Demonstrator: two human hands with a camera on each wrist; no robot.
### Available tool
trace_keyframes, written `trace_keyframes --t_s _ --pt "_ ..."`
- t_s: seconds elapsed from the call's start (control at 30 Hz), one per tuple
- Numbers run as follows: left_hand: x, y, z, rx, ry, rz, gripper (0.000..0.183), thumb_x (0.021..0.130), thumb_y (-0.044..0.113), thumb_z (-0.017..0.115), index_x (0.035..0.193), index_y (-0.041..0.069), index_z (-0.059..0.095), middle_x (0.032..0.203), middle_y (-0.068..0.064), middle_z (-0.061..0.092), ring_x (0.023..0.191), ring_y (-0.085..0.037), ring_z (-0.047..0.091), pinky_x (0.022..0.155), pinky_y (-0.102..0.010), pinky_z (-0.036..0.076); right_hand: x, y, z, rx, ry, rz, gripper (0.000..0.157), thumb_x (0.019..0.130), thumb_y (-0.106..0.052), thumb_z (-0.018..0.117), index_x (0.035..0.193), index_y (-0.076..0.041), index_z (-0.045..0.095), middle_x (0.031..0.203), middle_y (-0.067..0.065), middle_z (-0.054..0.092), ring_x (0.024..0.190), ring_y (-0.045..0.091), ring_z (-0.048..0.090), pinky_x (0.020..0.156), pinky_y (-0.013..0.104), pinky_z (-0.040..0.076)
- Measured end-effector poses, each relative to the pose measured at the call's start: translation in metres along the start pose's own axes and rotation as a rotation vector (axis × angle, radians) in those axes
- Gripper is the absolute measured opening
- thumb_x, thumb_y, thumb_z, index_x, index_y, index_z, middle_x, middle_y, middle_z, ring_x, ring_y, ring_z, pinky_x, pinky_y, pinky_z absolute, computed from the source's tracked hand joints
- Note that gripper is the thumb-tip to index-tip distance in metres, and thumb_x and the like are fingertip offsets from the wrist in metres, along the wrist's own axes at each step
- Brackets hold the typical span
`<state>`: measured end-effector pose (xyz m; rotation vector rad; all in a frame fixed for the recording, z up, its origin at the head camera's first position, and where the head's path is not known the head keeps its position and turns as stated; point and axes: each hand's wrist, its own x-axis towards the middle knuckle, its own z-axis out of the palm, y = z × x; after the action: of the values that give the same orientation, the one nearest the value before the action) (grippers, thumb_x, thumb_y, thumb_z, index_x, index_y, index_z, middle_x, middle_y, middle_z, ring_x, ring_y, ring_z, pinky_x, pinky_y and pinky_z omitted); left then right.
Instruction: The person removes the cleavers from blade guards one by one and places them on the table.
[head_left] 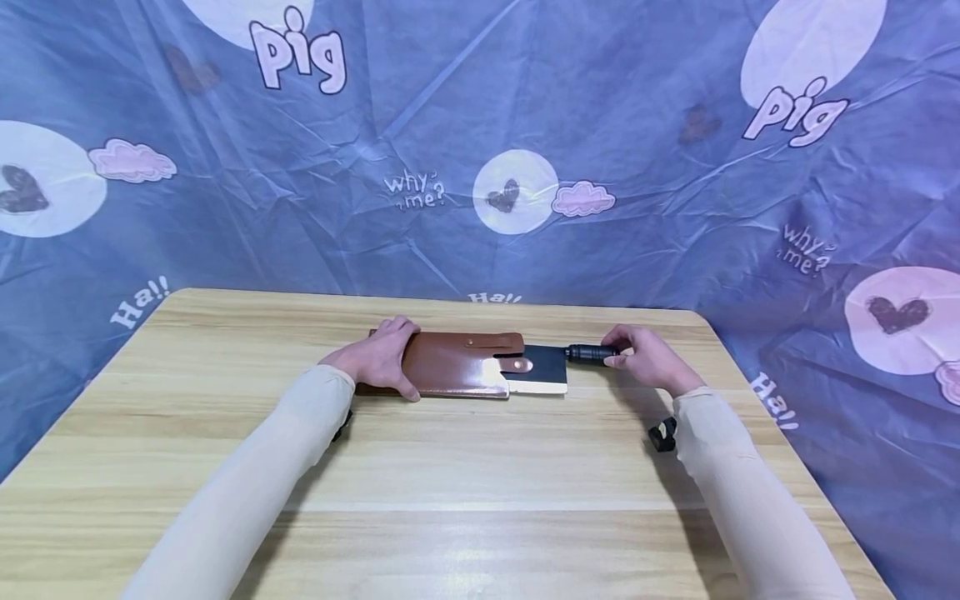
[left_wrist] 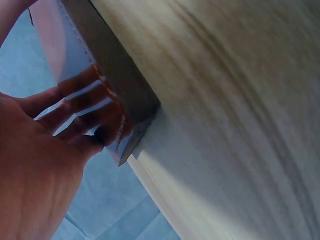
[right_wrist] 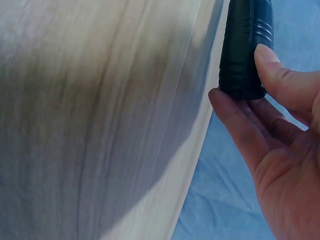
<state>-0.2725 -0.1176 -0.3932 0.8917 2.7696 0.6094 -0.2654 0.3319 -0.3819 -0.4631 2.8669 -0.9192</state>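
Cleaver: one, dark blade [head_left: 547, 364] with a bright strip along the near edge and a ribbed black handle [head_left: 588, 355]. Lies flat at the far part of the table, just right of the middle, handle to the right. The left part of the blade is inside the sheath; the right part shows bare.

Sheath [head_left: 453, 367]: one, glossy brown, stitched along the border. Lies at the far part of the table, left of the handle, mouth to the right. A short strap [head_left: 516, 365] with a metal stud lies over the blade at the mouth.

Left hand [head_left: 378, 357]: spread across the left end of the sheath, thumb at its near edge, fingers towards its far edge, holding it between them. The left wrist view shows the fingers mirrored in the gloss. Sleeve [head_left: 277, 458] pale.

Right hand [head_left: 648, 360]: closed to the thickness of the handle, pinching its right end between thumb and fingers, palm clear of it. Sleeve [head_left: 738, 475] pale; a small black device [head_left: 663, 434] at the wrist.

Table [head_left: 480, 475]: one, light wood grain, rounded far corners.

Cloth [head_left: 420, 100]: blue, creased, hung beyond the table; printed with "pig", "why me?", "Ha!!", hearts and pink clouds.
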Motion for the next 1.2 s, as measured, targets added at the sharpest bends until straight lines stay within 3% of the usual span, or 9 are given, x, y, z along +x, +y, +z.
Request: trace_keyframes --t_s 0.7,1.2 --pt "0.0049 -0.0084 -0.0025 -0.009 -0.017 0.003 0.109 0.057 0.038 0.091 0.139 -0.009 0.039 0.138 -0.021 0.037 0.124 -0.038 0.036 0.105 -0.047 0.034 0.0018 -0.0027 -0.0011 0.007 -0.009 0.012 0.028 0.087 0.0 0.07 0.112 0.007 0.063 0.105 0.019 0.064 0.102 0.037 0.058 0.095 0.055 0.04" --pt "0.0038 -0.0059 -0.0036 0.004 -0.02 0.0 0.11 0.056 0.04 0.092 0.14 -0.009 0.039 0.138 -0.021 0.038 0.124 -0.038 0.037 0.105 -0.047 0.034 0.0001 -0.0017 -0.0019 0.013 -0.008 -0.001 0.027 0.087 0.0 0.07 0.112 0.008 0.063 0.105 0.019 0.064 0.102 0.037 0.058 0.095 0.054 0.04"
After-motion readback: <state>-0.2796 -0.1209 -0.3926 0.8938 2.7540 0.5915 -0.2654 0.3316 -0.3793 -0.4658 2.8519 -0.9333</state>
